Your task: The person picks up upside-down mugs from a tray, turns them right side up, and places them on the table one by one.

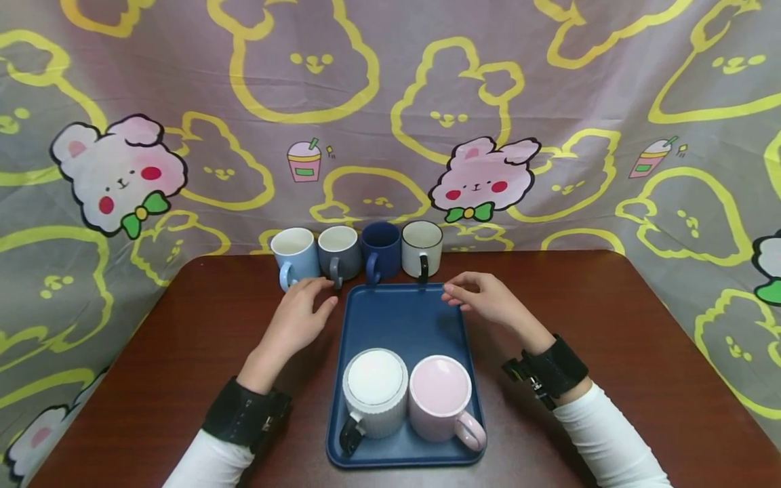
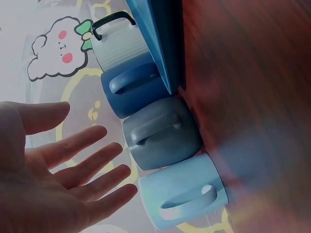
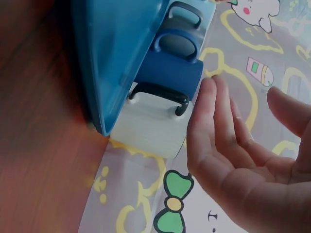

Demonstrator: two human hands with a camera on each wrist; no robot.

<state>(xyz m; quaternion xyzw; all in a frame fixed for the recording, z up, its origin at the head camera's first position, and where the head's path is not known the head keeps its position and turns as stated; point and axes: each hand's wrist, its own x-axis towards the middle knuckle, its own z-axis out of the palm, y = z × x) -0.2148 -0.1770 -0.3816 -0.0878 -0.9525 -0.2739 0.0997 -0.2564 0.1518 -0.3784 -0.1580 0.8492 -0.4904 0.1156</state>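
Observation:
My left hand [image 1: 299, 317] hovers near the light blue mug [image 1: 297, 259] and the grey mug [image 1: 342, 264], its fingers spread loosely with nothing in them. In the left wrist view those same fingers point towards the mugs. Over the tray's far right corner is my right hand [image 1: 488, 298], fingers relaxed and holding nothing, near the white mug with a black handle [image 1: 417, 257]. Between the grey and white mugs stands a dark blue mug [image 1: 390, 261]. All of these mugs form a row, handles facing me, just behind the blue tray [image 1: 399, 312].
On the tray's near half, a white ribbed mug [image 1: 387, 413] with a black handle sits beside a pink mug [image 1: 430, 420]. Brown tabletop [image 1: 232, 305] spreads to both sides. A patterned curtain [image 1: 378, 149] hangs right behind the row.

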